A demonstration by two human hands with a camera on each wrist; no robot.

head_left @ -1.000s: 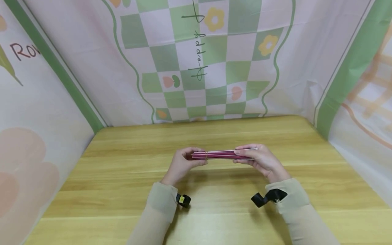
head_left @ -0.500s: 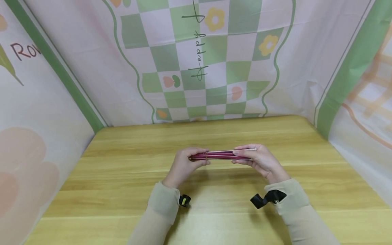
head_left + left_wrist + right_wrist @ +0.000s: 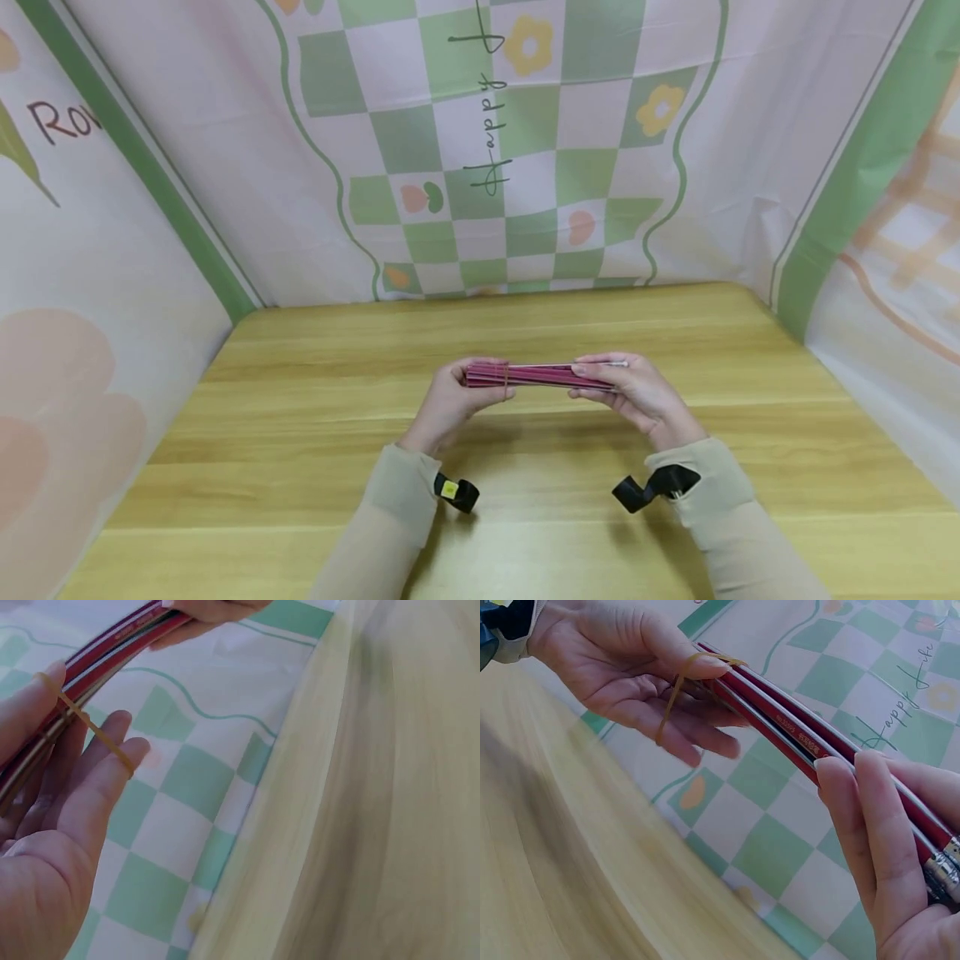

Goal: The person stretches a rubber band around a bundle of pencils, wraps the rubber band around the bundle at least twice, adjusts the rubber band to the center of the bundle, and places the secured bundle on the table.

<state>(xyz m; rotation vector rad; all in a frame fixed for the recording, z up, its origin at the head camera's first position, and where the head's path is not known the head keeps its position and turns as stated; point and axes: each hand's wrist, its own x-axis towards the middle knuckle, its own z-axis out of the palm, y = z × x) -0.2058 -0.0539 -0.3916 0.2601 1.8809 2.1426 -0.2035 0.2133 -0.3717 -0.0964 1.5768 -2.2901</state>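
Observation:
A bundle of dark red pencils (image 3: 536,376) with silvery stripes is held level above the table between both hands. My right hand (image 3: 651,398) grips it near the metal-banded eraser ends (image 3: 945,868), fingers along the shafts. At the other end, my left hand (image 3: 448,407) has its thumb against the pencils. A tan rubber band (image 3: 105,739) passes round the bundle there. One side of this band is stretched out over the left thumb and a fingertip, as the right wrist view shows. The palm hides the pencils' far ends.
Below the hands lies the wood-grain table (image 3: 300,500). Patterned cloth (image 3: 465,250) with green checks hangs behind its back edge, and more cloth closes off both sides. Black wrist mounts (image 3: 459,493) sit at the cuffs.
The left fingers have shifted around the pencil ends, closing over them half a second ago and now showing more of the bundle. My right hand has stayed nearly still.

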